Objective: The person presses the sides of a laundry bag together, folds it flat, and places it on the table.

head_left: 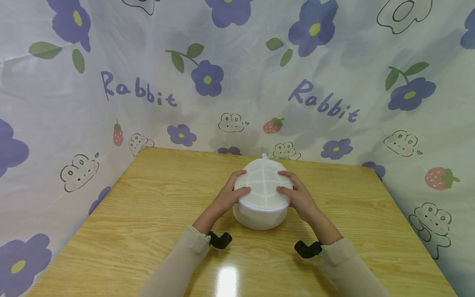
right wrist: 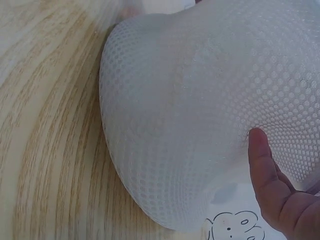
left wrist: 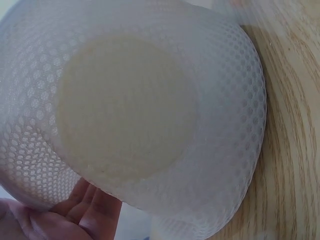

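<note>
A rounded white mesh laundry bag (head_left: 264, 185) stands on the wooden table in front of the person, its domed top facing up in the head view. A pale seam rings the front of the dome, and a small loop (head_left: 264, 155) sticks up at the far end. My left hand (head_left: 231, 193) grips the bag's left side, thumb on top. From the right, my right hand (head_left: 301, 197) holds it the same way. The left wrist view shows a beige round area (left wrist: 127, 107) behind the mesh. In the right wrist view, a fingertip (right wrist: 257, 137) dents the netting.
The wooden table (head_left: 167, 198) has its far edge against a white cloth backdrop (head_left: 245, 103) printed with flowers, rabbits and lettering. Cloth also hangs along both sides. Black wrist-worn pieces (head_left: 308, 249) sit close above the tabletop near each sleeve.
</note>
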A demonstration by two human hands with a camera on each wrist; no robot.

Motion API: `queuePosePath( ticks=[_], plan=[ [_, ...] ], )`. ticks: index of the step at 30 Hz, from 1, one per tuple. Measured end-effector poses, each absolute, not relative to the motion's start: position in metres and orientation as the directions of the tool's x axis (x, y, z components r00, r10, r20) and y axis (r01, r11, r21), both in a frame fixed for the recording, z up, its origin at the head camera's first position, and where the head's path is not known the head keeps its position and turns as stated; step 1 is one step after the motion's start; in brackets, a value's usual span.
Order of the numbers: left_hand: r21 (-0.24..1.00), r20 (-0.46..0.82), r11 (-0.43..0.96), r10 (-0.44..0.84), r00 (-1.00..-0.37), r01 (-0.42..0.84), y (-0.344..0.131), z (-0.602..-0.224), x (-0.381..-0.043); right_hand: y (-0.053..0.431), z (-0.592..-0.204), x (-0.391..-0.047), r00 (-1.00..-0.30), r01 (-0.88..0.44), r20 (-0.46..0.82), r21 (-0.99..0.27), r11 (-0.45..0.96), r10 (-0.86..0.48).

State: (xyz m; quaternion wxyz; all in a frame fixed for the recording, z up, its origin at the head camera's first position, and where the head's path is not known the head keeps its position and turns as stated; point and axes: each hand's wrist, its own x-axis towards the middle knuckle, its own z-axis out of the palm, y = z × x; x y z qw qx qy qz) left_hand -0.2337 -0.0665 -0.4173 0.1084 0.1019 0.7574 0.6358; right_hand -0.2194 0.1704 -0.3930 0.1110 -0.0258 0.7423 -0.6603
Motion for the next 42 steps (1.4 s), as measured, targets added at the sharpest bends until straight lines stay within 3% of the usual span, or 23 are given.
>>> queuePosePath(
  ticks=[42],
  plan=[
    [0.991,-0.107,0.106,0.288,-0.952,-0.079,-0.059,-0.425,-0.238,0.168,-0.405,-0.224,-0.967,0.164,-0.172,-0.985,0.053,-0.188]
  ],
)
